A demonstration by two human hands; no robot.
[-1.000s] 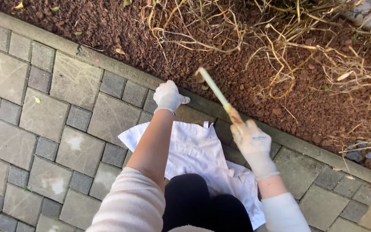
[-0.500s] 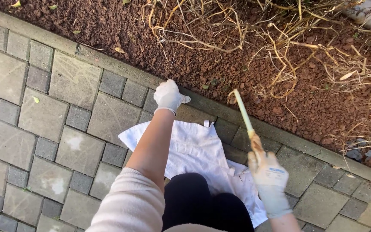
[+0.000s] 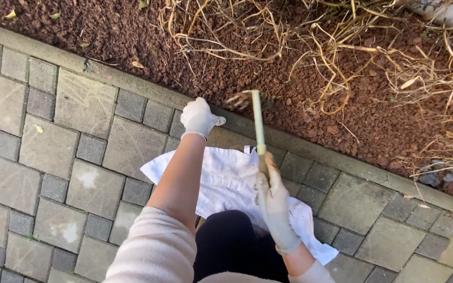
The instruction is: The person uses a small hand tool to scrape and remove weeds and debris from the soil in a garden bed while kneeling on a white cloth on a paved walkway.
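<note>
On grey paving stones [image 3: 85, 105] edged by a bed of reddish soil [image 3: 300, 89] with dry stalks [image 3: 352, 47], a white cloth [image 3: 232, 178] lies under the knees. The gloved left hand [image 3: 199, 118] is planted on the curb, fingers loosely spread. The gloved right hand [image 3: 273, 202] is clamped around the hand rake [image 3: 258, 123], its head now over the soil's edge near the left hand, having swung leftward from half a second ago.

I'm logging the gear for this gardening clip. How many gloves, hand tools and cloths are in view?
White gloves: 2, on the left hand and the right hand
Hand rake: 1, in the right hand
White cloth: 1, on the paving
Total: 4
</note>
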